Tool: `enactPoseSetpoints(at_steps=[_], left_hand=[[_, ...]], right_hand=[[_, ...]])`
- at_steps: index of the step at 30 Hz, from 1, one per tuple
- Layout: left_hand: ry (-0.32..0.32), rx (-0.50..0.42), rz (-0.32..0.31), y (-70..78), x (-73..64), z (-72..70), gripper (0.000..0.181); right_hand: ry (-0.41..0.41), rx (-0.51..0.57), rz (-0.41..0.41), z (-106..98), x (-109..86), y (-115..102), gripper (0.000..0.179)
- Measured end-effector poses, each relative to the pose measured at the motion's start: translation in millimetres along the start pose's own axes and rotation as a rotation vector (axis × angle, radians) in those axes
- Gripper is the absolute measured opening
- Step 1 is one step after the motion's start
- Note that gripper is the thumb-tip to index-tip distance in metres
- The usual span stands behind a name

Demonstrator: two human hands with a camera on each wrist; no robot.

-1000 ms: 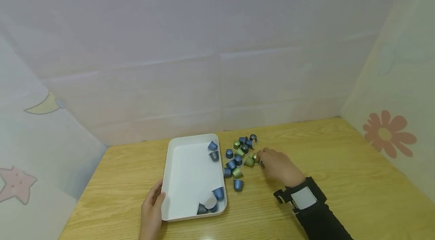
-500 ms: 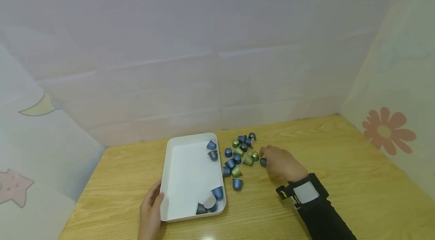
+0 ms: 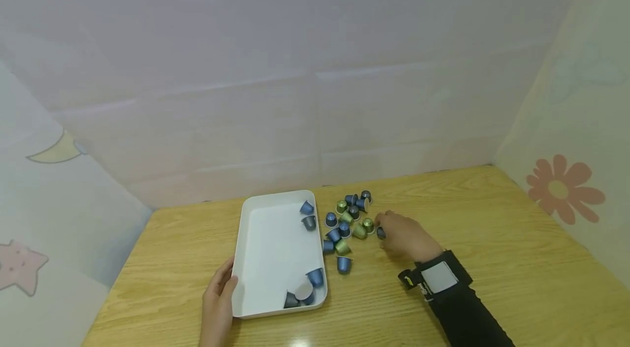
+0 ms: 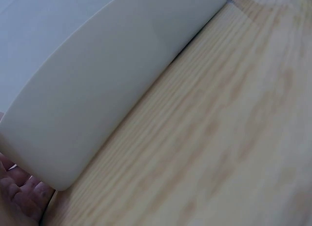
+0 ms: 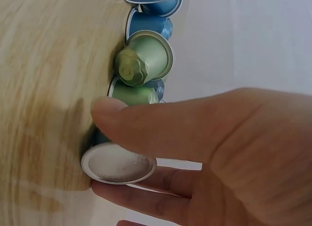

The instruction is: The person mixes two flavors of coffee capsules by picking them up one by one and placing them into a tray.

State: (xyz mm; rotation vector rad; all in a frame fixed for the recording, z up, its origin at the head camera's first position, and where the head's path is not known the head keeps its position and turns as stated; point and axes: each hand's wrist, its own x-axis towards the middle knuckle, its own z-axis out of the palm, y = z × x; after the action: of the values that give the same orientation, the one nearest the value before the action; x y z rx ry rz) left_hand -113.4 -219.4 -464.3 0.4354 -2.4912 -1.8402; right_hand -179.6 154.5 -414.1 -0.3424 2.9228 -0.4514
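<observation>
My left hand [image 3: 218, 299] grips the white tray [image 3: 275, 248] at its left edge, thumb at the rim. In the left wrist view the tray's outer wall [image 4: 112, 74] rises from the table, with curled fingers at its corner. My right hand [image 3: 407, 237] is at the right of a loose pile of coffee capsules and pinches a dark coffee capsule [image 3: 381, 233] between thumb and fingers. The right wrist view shows its silvery lid [image 5: 118, 162] facing the camera, low over the wood. A green capsule [image 3: 368, 225] stands just left of the fingertips.
Blue, green and dark capsules crowd beside the tray's right wall, with one blue capsule [image 3: 344, 265] lying nearest the front. Inside the tray, two capsules lie at the back right and several at the front right. A pale wall [image 3: 315, 117] stands behind the wooden table [image 3: 492, 259].
My right hand has drawn slightly right, away from the green capsule, and the dark capsule at its fingertips shows more. The left hand and tray look unmoved.
</observation>
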Motion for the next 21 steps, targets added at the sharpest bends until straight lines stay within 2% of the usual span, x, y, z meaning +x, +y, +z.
enactPoseSetpoints(at_steps=[8, 16, 21], left_hand=[[0.006, 0.007, -0.006, -1.2, 1.4, 0.0, 0.044], [0.002, -0.004, 0.002, -0.6, 1.3, -0.3, 0.044], [0.001, 0.001, 0.005, -1.1, 0.9, -0.1, 0.044]], right_hand=[[0.004, -0.006, -0.005, 0, 0.1, -2, 0.027], [-0.014, 0.037, 0.004, -11, -4.5, -9, 0.038], [0.026, -0.003, -0.038, -14, -9.8, -25, 0.037]])
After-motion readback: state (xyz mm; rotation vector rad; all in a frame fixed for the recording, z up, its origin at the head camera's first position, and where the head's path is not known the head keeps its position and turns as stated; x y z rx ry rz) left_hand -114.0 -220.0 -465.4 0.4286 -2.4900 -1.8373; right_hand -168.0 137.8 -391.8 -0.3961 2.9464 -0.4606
